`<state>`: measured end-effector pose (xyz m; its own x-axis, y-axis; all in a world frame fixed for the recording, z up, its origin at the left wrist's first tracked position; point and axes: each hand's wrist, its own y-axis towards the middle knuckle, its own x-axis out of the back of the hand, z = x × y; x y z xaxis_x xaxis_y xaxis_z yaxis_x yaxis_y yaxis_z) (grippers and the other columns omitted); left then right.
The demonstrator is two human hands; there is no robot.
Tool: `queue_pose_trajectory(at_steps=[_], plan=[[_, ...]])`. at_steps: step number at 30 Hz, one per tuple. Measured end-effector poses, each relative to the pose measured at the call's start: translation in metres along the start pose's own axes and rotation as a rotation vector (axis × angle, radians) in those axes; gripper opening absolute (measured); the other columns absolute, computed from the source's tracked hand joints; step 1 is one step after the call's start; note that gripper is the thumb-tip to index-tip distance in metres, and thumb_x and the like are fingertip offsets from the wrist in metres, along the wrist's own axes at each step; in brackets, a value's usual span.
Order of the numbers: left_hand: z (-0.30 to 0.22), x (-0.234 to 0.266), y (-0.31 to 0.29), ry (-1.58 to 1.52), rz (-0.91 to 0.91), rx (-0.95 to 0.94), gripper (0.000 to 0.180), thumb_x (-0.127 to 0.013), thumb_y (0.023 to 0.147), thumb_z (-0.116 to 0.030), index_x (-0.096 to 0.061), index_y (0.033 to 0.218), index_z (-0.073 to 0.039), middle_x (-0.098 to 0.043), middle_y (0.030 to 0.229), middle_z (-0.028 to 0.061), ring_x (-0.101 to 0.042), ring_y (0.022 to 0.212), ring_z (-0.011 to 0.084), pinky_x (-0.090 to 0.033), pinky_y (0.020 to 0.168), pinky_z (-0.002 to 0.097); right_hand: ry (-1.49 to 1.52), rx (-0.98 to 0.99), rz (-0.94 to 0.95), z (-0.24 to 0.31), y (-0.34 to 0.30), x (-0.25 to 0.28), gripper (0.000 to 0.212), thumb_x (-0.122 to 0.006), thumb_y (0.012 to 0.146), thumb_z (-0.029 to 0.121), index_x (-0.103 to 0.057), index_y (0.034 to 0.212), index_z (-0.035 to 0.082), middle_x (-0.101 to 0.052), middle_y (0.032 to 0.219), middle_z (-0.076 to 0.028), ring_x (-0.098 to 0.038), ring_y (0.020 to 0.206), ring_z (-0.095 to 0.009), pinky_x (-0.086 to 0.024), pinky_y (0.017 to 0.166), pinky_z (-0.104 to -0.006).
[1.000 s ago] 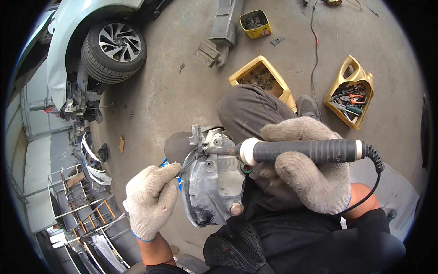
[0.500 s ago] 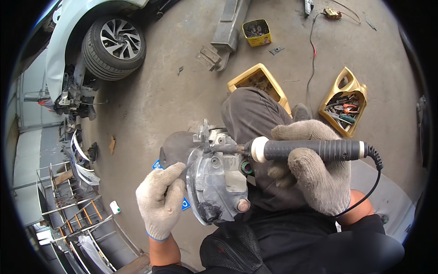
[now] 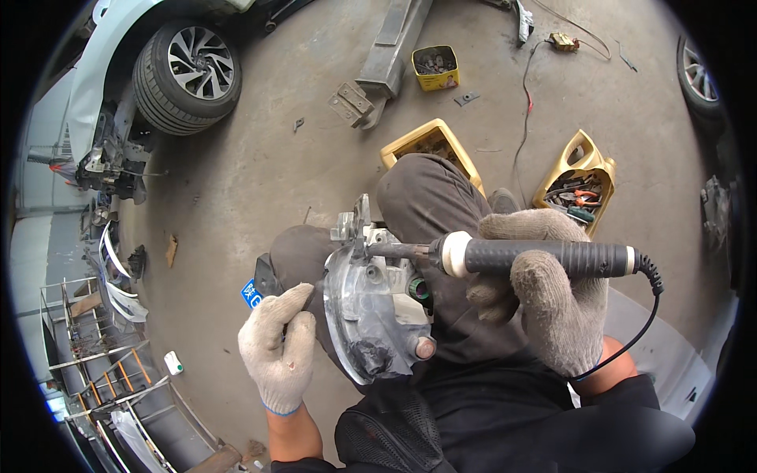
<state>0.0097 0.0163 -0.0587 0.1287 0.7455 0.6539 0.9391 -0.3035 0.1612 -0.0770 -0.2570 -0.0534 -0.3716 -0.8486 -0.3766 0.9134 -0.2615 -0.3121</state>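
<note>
My right hand (image 3: 544,292), in a grey knitted glove, is wrapped round the black ribbed handle of a corded soldering iron (image 3: 544,258) with cream rings. Its flat metal tip points left and meets, or nearly meets, the upper bracket of a grey plastic lamp housing (image 3: 371,311). The housing rests over my lap, with a curved rim on its left, a green-tinted round lens and a copper-coloured round end. My left hand (image 3: 276,347), gloved too, hovers left of that rim, a small gap away. Its index finger and thumb are apart, with nothing visible between them.
Ahead stand a cut-open yellow jug (image 3: 465,162), another holding pliers and tools (image 3: 579,189), and a yellow tin (image 3: 435,67) of small parts. A cable (image 3: 524,118) crosses the floor. A car wheel (image 3: 189,67) is at upper left, metal racks (image 3: 102,347) at lower left.
My left hand has drawn slightly away from the housing's rim. The iron stays at the bracket. The surroundings have shifted left in view, bringing a wheel in at the right edge.
</note>
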Motion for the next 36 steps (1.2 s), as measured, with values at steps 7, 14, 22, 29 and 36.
queue_pose_trajectory(at_steps=[7, 14, 22, 29, 36], plan=[[0.002, 0.005, -0.003, -0.030, -0.015, 0.010, 0.032, -0.061, 0.074, 0.013, -0.072, 0.102, 0.005, -0.061, 0.075, 0.0044, -0.050, 0.064, 0.0110, -0.040, 0.060, 0.0255, -0.073, 0.009, -0.031, 0.000, -0.002, 0.004, 0.040, -0.064, 0.099, 0.020, -0.051, 0.128, -0.003, -0.068, 0.101, -0.014, -0.066, 0.079, -0.013, -0.056, 0.069, -0.0256], [0.001, 0.000, -0.001, -0.028, -0.021, -0.052, 0.033, -0.061, 0.073, 0.015, -0.072, 0.102, 0.004, -0.061, 0.075, 0.0048, -0.051, 0.064, 0.0115, -0.041, 0.061, 0.0256, 0.060, -0.074, -0.029, 0.007, -0.006, -0.009, 0.040, -0.066, 0.097, 0.015, -0.051, 0.129, -0.003, -0.067, 0.098, -0.014, -0.066, 0.080, -0.013, -0.056, 0.068, -0.0266], [-0.005, 0.003, 0.003, -0.018, 0.019, -0.023, 0.033, -0.061, 0.073, 0.015, -0.073, 0.102, 0.005, -0.062, 0.076, 0.0054, -0.052, 0.065, 0.0120, -0.041, 0.061, 0.0261, -0.005, -0.007, -0.058, 0.002, -0.005, -0.007, 0.038, -0.068, 0.095, 0.015, -0.054, 0.125, -0.004, -0.069, 0.097, -0.013, -0.067, 0.081, -0.012, -0.057, 0.068, -0.0265], [-0.006, -0.001, 0.003, -0.016, 0.010, -0.007, 0.033, -0.060, 0.073, 0.014, -0.072, 0.102, 0.005, -0.062, 0.075, 0.0050, -0.051, 0.065, 0.0103, -0.041, 0.060, 0.0251, 0.179, -0.060, -0.063, 0.000, -0.001, -0.004, 0.036, -0.068, 0.095, 0.014, -0.055, 0.126, -0.002, -0.069, 0.096, -0.013, -0.067, 0.082, -0.012, -0.057, 0.069, -0.0258], [-0.018, -0.003, 0.012, 0.045, 0.008, -0.035, 0.031, -0.059, 0.073, 0.012, -0.072, 0.101, 0.006, -0.061, 0.075, 0.0048, -0.052, 0.064, 0.0102, -0.040, 0.059, 0.0244, 0.182, -0.086, -0.004, -0.002, 0.005, 0.012, 0.038, -0.067, 0.096, 0.017, -0.055, 0.126, -0.002, -0.069, 0.096, -0.012, -0.067, 0.081, -0.011, -0.055, 0.069, -0.0256]])
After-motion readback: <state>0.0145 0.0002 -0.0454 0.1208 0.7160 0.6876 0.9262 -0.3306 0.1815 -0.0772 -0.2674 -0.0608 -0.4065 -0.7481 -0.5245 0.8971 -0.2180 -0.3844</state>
